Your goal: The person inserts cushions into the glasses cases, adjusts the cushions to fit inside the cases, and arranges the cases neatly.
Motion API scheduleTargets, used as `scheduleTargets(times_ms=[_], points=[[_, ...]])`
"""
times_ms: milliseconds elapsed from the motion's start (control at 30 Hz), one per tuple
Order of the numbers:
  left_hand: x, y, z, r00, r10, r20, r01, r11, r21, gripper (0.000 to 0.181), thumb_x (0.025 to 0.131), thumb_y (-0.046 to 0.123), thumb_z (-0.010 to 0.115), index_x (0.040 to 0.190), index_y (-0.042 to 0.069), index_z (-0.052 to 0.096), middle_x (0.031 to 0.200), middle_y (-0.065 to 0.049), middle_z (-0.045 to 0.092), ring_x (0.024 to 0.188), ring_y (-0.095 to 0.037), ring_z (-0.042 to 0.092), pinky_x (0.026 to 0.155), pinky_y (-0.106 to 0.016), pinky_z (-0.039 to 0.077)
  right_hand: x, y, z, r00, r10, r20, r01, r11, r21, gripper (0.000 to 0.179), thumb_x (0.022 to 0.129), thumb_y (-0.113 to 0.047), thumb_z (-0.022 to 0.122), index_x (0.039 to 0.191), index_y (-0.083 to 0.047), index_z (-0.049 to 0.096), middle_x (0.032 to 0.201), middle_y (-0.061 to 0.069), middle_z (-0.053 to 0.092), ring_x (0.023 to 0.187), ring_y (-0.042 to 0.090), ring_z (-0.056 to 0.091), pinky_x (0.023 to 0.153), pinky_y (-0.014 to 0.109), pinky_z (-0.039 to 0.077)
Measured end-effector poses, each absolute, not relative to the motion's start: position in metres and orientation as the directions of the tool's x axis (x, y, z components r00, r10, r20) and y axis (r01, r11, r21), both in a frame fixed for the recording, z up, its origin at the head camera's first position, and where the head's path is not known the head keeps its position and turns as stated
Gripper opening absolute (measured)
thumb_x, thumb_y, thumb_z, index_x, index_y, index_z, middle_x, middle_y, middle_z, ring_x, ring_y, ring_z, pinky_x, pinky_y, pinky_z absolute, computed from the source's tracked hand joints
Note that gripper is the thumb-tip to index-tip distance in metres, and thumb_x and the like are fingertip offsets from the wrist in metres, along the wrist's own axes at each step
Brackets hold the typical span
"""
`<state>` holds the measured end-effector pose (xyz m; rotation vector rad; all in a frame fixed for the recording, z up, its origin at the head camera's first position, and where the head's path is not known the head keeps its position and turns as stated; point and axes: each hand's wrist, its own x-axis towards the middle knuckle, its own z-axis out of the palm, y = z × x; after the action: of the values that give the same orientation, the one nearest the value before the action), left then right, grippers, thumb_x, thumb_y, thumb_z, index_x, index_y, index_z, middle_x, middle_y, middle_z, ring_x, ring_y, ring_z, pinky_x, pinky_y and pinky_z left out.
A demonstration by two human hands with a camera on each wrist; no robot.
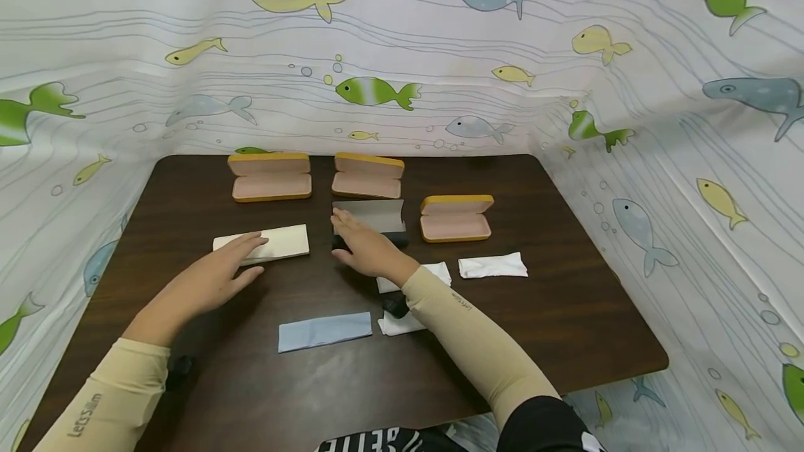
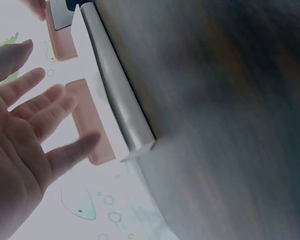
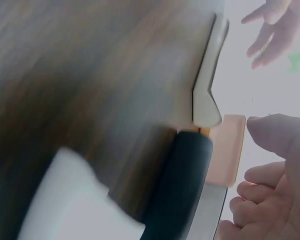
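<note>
My left hand point(image 1: 216, 281) hovers at the near left end of a cream glasses case point(image 1: 285, 241), fingers loosely spread and holding nothing. In the left wrist view the case point(image 2: 115, 80) shows a rounded body with a flat panel standing behind it. Over the left part of a dark glasses case point(image 1: 392, 237) reaches my right hand point(image 1: 370, 246), palm down with nothing in its grasp. The dark case stands open with a grey inside, its front partly hidden by that hand. The right wrist view shows loosely bent fingers point(image 3: 265, 175) beside the dark case point(image 3: 177, 185).
Behind stand two open yellow cases with pink insides, one left point(image 1: 271, 187) and one middle point(image 1: 367, 185); a third point(image 1: 456, 227) sits to the right. A blue folded cloth point(image 1: 324, 332) lies in front. White cloths point(image 1: 493, 266) lie right, some partly under my right forearm.
</note>
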<state>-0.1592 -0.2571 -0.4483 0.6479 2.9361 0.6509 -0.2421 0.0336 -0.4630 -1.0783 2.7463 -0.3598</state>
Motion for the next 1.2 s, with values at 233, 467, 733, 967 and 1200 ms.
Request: scheduleTargets(times_ms=[233, 467, 733, 967, 1200], points=[[-0.167, -0.242, -0.450, -0.884, 0.457, 0.102, 0.457, 0.794, 0.400, 0.036, 0.100, 0.016, 0.066, 0.131, -0.001, 0.060, 0.131, -0.021, 0.059, 0.117, -0.040, 0.060, 0.096, -0.059, 0.049, -0.245, 0.058, -0.463, -0.755, -0.655, -0.020, -0.612, 0.715, -0.337, 0.066, 0.108, -0.034, 0.051, 0.160, -0.004, 0.023, 0.170, 0.007, 0.011, 0.155, 0.018, 0.010, 0.124, 0.032, 0.017], [-0.167, -0.226, -0.451, -0.858, 0.507, 0.084, 0.482, 0.737, 0.474, 0.031, 0.100, 0.018, 0.067, 0.127, 0.002, 0.064, 0.121, -0.012, 0.066, 0.104, -0.029, 0.064, 0.088, -0.053, 0.053, -0.237, 0.079, -0.463, -0.771, -0.637, 0.023, -0.601, 0.715, -0.357, 0.063, 0.108, -0.031, 0.053, 0.159, -0.005, 0.029, 0.167, 0.009, 0.023, 0.153, 0.021, 0.021, 0.122, 0.036, 0.025], [-0.156, -0.215, -0.449, -0.853, 0.522, 0.004, 0.384, 0.623, 0.681, 0.036, 0.106, 0.026, 0.057, 0.137, 0.007, 0.059, 0.129, -0.006, 0.066, 0.120, -0.030, 0.062, 0.095, -0.046, 0.053, -0.223, 0.108, -0.463, -0.797, -0.601, 0.060, -0.554, 0.688, -0.469, 0.047, 0.108, -0.026, 0.053, 0.151, -0.010, 0.048, 0.152, 0.007, 0.050, 0.141, 0.021, 0.046, 0.115, 0.036, 0.039], [-0.157, -0.204, -0.461, -0.801, 0.588, -0.113, 0.205, 0.446, 0.871, 0.044, 0.110, 0.024, 0.049, 0.144, -0.004, 0.048, 0.135, -0.021, 0.061, 0.111, -0.024, 0.067, 0.087, -0.032, 0.057, -0.217, 0.136, -0.470, -0.815, -0.577, 0.048, -0.486, 0.637, -0.598, 0.042, 0.107, -0.022, 0.055, 0.146, -0.007, 0.054, 0.145, 0.007, 0.056, 0.130, 0.021, 0.056, 0.107, 0.036, 0.047], [-0.162, -0.185, -0.470, -0.777, 0.601, -0.186, 0.092, 0.401, 0.911, 0.050, 0.110, 0.025, 0.048, 0.146, -0.009, 0.043, 0.139, -0.025, 0.058, 0.121, -0.034, 0.062, 0.093, -0.035, 0.056, -0.218, 0.171, -0.479, -0.851, -0.525, 0.012, -0.384, 0.606, -0.697, 0.040, 0.107, -0.019, 0.055, 0.143, -0.002, 0.055, 0.141, 0.010, 0.060, 0.126, 0.025, 0.059, 0.102, 0.040, 0.051]])
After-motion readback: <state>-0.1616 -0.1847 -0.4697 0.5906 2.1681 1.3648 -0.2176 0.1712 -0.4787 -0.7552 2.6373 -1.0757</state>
